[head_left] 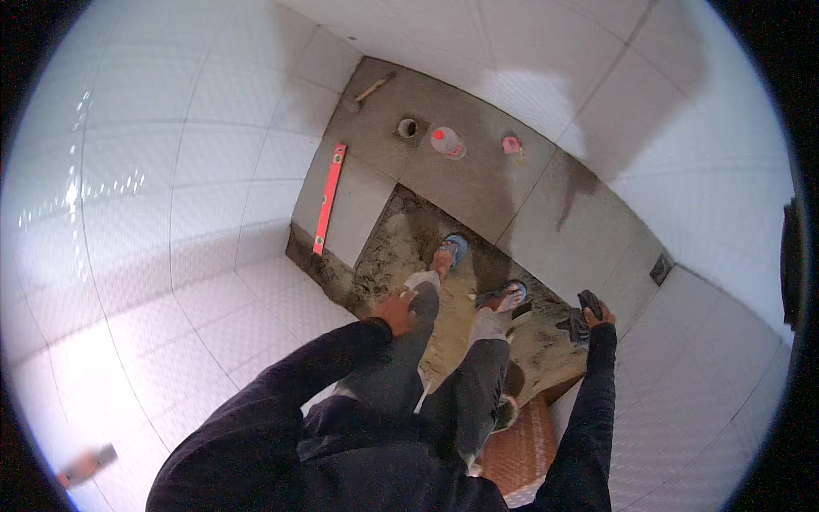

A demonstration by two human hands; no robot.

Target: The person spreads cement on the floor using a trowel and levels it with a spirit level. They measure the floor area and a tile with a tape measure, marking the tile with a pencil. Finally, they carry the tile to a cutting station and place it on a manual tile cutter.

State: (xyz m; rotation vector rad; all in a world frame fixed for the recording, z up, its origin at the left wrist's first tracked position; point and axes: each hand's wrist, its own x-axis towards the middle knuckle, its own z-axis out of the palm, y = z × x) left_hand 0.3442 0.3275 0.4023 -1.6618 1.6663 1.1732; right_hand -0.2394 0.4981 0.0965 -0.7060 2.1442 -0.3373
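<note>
My left hand (397, 313) rests on the left leg of my dark trousers, just above the knee, with its fingers laid over the fabric and no object visible in them. Off to the right, my right hand (601, 315) is closed around a dark, crumpled cloth (577, 326), held over the edge of the floor near the right wall. My feet, in blue flip-flops (458, 248), stand on a patch of bare sandy mortar (388, 235) bordered by grey floor tiles (559, 226).
A red spirit level (329, 200) lies on the left tile. Farther back are a hammer (371, 89), a round pipe opening (407, 128), a clear plastic container with a red cap (447, 143) and a red tape measure (511, 145). White tiled walls (213, 145) enclose the floor; a dark square drain (661, 269) sits at right.
</note>
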